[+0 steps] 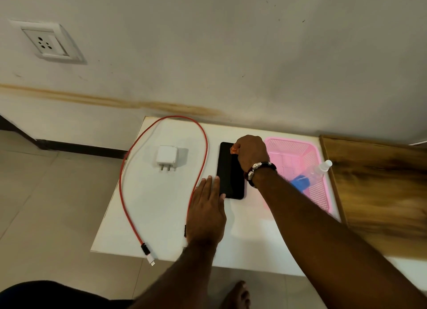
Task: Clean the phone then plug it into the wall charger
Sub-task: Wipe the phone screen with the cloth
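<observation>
1. Nearest me, my left hand (206, 212) lies flat and open on the white tabletop (161, 204), fingertips touching the near left corner of the black slab phone (231, 172), holding nothing.
2. The red charging cable (203, 147) loops along the table's left side, its white plug end hanging off the near edge, unconnected.
3. My right hand (250, 152) is closed around something small and orange (233, 150), pressed on the phone's far end; I judge cleaning under way.
4. The white wall adapter (166, 157) lies loose.
5. The wall socket (45, 43) stands empty: plugging remains.
</observation>
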